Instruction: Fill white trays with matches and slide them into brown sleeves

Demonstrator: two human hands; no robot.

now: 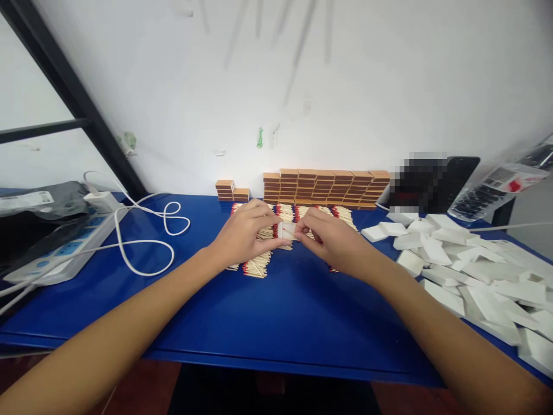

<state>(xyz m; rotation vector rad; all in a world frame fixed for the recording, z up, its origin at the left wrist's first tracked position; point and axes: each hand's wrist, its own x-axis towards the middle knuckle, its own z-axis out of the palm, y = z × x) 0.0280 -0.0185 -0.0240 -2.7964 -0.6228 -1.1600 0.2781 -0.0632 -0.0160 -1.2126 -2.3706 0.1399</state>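
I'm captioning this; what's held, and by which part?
The left hand holds a small white tray near its left end; whether the right hand grips too is unclear.

Small white tray point(287, 230), red speck showing on it; pale, red-headed matchsticks point(256, 267) lying bunched around it.

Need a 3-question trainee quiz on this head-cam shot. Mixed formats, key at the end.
1. Multiple choice: what is between the fingertips of the left hand and right hand?
A) a cable
B) a small white tray
C) a bottle

2. True or false: the heap of white trays lies to the right of the loose matchsticks.

3. Fill in: the matchsticks have ____ heads.

Key: 1. B; 2. true; 3. red.
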